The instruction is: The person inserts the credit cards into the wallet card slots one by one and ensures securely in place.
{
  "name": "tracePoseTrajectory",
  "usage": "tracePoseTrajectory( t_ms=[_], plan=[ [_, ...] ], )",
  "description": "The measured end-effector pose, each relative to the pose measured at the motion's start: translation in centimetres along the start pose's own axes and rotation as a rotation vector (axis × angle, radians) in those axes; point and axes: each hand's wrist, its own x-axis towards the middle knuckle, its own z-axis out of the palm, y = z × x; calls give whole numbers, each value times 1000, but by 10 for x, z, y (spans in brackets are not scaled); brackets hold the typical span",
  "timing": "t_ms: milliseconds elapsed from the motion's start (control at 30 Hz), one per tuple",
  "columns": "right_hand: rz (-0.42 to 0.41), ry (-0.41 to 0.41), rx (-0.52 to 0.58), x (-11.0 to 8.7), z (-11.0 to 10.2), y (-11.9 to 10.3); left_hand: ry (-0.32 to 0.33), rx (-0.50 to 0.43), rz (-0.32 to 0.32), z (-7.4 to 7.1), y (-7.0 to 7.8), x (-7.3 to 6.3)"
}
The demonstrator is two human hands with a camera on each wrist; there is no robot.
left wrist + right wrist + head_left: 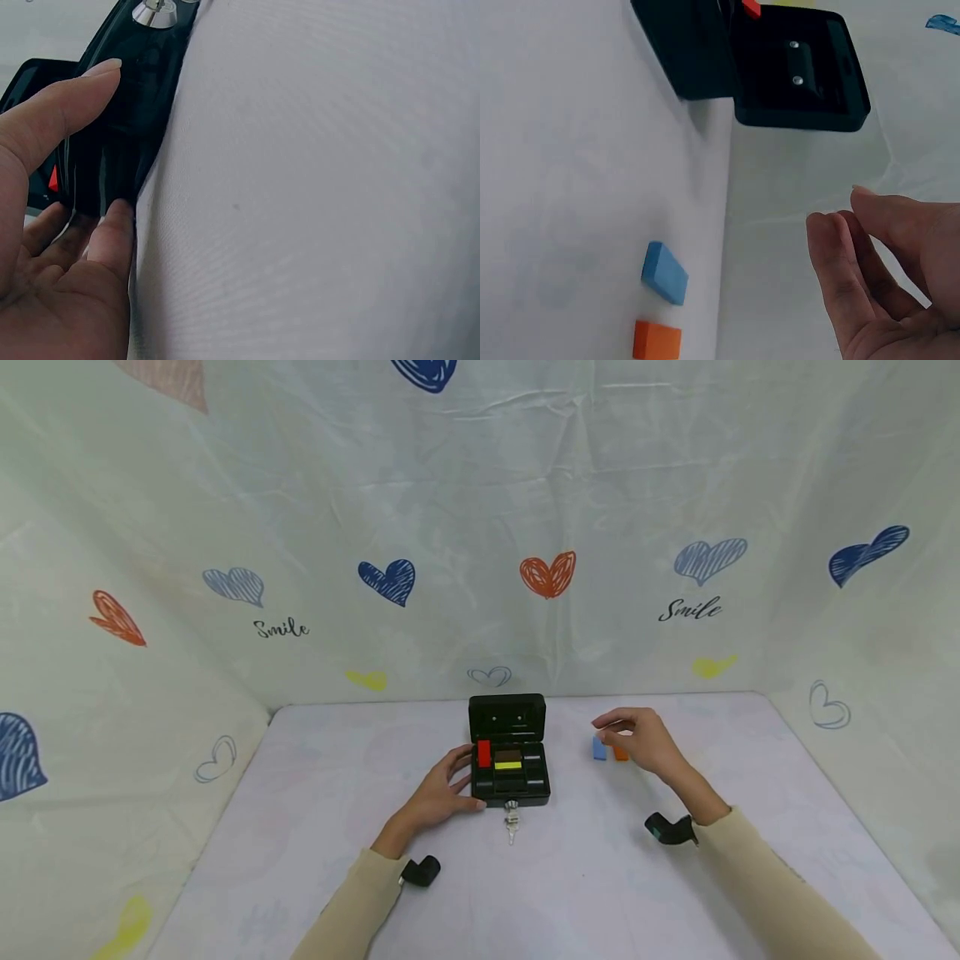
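Note:
A small black cash box [510,789] stands with its lid [507,718] raised, keys [512,822] hanging from the front lock. My left hand [438,797] grips its left front corner, thumb on the front wall and fingers along the side. Inside the box are a red block [483,753], a brown block [507,756] and a yellow block [508,766]. To the right, my right hand [637,739] hovers above the table with fingers loosely bent and nothing between them. Below it lie a blue block [664,274] and an orange block [657,340], side by side.
The white table [555,885] carries the box near its back edge. Behind it hangs a white sheet [450,627] printed with hearts, which also runs along both sides. A black wrist camera [670,829] sits on the right forearm, another camera [422,871] on the left.

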Motion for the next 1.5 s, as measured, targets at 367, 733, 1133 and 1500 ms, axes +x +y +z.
tracePoseTrajectory(
  t_ms=[367,733,1133,1500],
  plan=[
    [-54,-51,42,3,30,-23,1,-2,2,0,1,0],
    [-66,-86,86,8,66,-42,0,-19,8,0,-1,0],
    [-125,-106,115,17,96,-51,-7,-16,9,0,2,-2],
    [-100,-106,110,22,119,-57,-14,-15,13,0,2,-2]
  ],
)
